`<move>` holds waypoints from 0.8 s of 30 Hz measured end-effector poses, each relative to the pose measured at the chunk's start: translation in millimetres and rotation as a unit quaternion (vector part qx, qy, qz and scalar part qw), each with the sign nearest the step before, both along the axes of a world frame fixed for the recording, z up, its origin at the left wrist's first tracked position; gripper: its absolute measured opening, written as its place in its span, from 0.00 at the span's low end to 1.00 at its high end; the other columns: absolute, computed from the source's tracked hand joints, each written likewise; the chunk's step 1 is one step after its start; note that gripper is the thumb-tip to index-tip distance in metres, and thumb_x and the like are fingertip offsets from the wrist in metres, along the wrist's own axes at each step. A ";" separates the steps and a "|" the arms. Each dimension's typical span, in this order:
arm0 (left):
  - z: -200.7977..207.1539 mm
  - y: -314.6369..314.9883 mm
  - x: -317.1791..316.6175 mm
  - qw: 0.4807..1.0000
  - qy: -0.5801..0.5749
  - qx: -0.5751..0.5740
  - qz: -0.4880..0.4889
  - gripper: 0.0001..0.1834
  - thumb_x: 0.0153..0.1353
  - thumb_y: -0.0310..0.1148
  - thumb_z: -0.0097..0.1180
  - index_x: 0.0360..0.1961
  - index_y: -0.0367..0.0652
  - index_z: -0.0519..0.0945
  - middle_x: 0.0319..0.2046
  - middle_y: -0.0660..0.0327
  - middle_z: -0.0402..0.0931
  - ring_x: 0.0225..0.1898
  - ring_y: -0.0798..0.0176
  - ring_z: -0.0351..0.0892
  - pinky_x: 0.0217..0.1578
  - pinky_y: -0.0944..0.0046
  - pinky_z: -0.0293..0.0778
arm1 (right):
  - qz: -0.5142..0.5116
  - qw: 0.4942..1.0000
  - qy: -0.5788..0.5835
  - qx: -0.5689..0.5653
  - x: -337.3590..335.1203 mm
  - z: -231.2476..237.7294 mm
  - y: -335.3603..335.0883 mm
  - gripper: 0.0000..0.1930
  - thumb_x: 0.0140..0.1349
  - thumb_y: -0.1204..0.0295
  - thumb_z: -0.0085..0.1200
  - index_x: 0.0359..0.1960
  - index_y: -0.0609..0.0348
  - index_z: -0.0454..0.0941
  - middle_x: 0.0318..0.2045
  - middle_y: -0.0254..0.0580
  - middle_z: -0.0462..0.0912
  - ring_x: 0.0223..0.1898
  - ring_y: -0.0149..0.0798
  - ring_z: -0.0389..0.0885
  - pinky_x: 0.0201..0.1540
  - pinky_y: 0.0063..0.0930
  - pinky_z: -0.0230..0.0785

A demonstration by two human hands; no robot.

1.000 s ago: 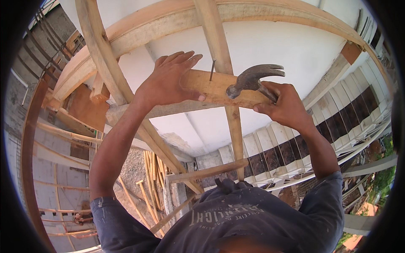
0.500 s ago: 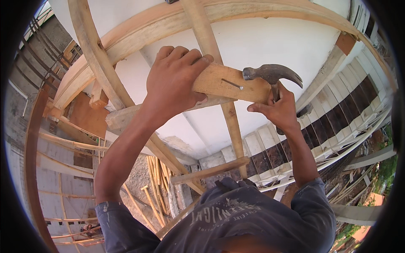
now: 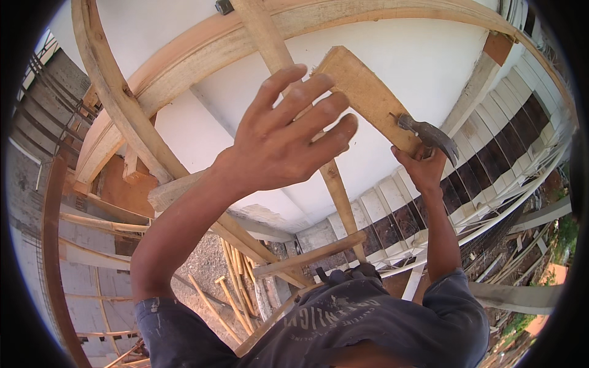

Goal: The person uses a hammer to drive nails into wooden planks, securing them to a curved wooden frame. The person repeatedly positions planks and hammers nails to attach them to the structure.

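Note:
My right hand [image 3: 423, 168] grips a claw hammer [image 3: 432, 136] and the lower end of a short wooden board [image 3: 362, 89] together. The hammer's dark head lies across the board's face near my thumb, its claw pointing right; the handle is mostly hidden. Tilted, the board rises up and to the left in front of the white surface. My left hand [image 3: 291, 132] is raised just left of the board, fingers spread and slightly curled, with nothing seen in it. Whether its fingertips touch the board's edge I cannot tell.
A curved timber beam [image 3: 202, 58] arches across the top, crossed by upright wooden posts [image 3: 119, 98]. A short wooden crosspiece [image 3: 310, 254] sits near my chest. Bamboo poles [image 3: 236, 294] lie below at left. White pipes [image 3: 491, 214] curve along the right.
My left hand has let go of the board and opened. With the hammer, the board has swung steeper in my right hand. The nail seen across its face earlier no longer shows plainly.

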State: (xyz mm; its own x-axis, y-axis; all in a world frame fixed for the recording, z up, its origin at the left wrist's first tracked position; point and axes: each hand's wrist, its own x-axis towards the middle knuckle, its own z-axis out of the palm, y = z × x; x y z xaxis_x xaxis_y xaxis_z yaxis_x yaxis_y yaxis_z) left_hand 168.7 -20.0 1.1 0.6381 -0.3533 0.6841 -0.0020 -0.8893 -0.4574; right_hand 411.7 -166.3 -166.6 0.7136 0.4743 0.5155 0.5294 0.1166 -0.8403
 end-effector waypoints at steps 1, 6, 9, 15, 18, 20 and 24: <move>3.6 15.4 -20.8 0.999 -0.032 0.008 0.003 0.08 0.47 0.26 0.65 0.30 0.43 0.80 0.34 0.62 0.78 0.39 0.58 0.79 0.41 0.54 0.77 | 0.009 1.000 0.011 -0.017 7.6 -5.9 1.6 0.33 0.44 0.76 0.76 0.54 0.65 0.75 0.47 0.45 0.80 0.43 0.35 0.81 0.41 0.27 0.79; 1.4 90.0 -92.1 0.850 0.254 -0.152 0.435 0.07 0.54 0.20 0.57 0.34 0.39 0.82 0.34 0.52 0.79 0.39 0.50 0.80 0.40 0.54 0.76 | -0.042 0.982 -0.043 -0.179 49.6 -34.6 22.9 0.28 0.48 0.67 0.73 0.51 0.62 0.78 0.39 0.44 0.85 0.38 0.36 0.86 0.42 0.30 0.80; -15.6 126.1 -82.1 0.801 0.396 -0.125 0.431 0.09 0.59 0.23 0.56 0.40 0.39 0.83 0.39 0.54 0.80 0.47 0.50 0.77 0.49 0.52 0.75 | -0.058 0.966 -0.167 -0.188 67.4 -52.7 59.7 0.29 0.48 0.60 0.71 0.52 0.56 0.79 0.36 0.42 0.87 0.34 0.39 0.87 0.39 0.32 0.80; -71.0 169.4 -7.6 0.827 0.462 0.097 0.306 0.25 0.61 0.28 0.56 0.61 0.39 0.73 0.62 0.50 0.68 0.65 0.49 0.66 0.65 0.51 0.66 | 0.012 0.974 -0.174 -0.144 79.0 -98.5 143.2 0.31 0.50 0.56 0.69 0.55 0.49 0.73 0.27 0.35 0.86 0.23 0.45 0.84 0.30 0.39 0.74; -97.7 184.9 37.0 0.934 0.302 0.106 0.158 0.32 0.62 0.35 0.60 0.66 0.38 0.67 0.66 0.48 0.64 0.68 0.47 0.61 0.68 0.47 0.62 | 0.022 0.974 -0.199 -0.106 77.1 -113.9 179.0 0.31 0.50 0.57 0.68 0.56 0.48 0.71 0.24 0.34 0.84 0.20 0.45 0.81 0.25 0.39 0.69; -107.5 195.9 66.1 0.938 0.282 0.093 0.180 0.39 0.59 0.39 0.64 0.69 0.39 0.63 0.65 0.51 0.65 0.67 0.45 0.62 0.66 0.44 0.63 | 0.029 0.976 -0.208 -0.063 75.9 -118.8 203.6 0.31 0.50 0.57 0.68 0.56 0.47 0.70 0.22 0.34 0.83 0.19 0.45 0.80 0.24 0.39 0.66; -116.4 220.9 108.4 0.927 0.274 0.092 0.240 0.39 0.56 0.35 0.65 0.67 0.37 0.64 0.59 0.52 0.67 0.61 0.49 0.66 0.63 0.50 0.65 | -0.003 0.960 -0.281 -0.015 80.9 -115.0 252.0 0.33 0.50 0.61 0.73 0.56 0.55 0.70 0.17 0.33 0.80 0.18 0.37 0.82 0.22 0.28 0.74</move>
State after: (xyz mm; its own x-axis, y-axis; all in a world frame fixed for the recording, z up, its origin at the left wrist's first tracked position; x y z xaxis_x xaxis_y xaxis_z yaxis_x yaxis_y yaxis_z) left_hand 277.0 200.9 -115.4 0.9857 -0.0172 0.1678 0.0973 -0.7549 -0.6486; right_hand 492.6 85.8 -281.6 0.3299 0.4908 0.8064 0.9005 0.0926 -0.4248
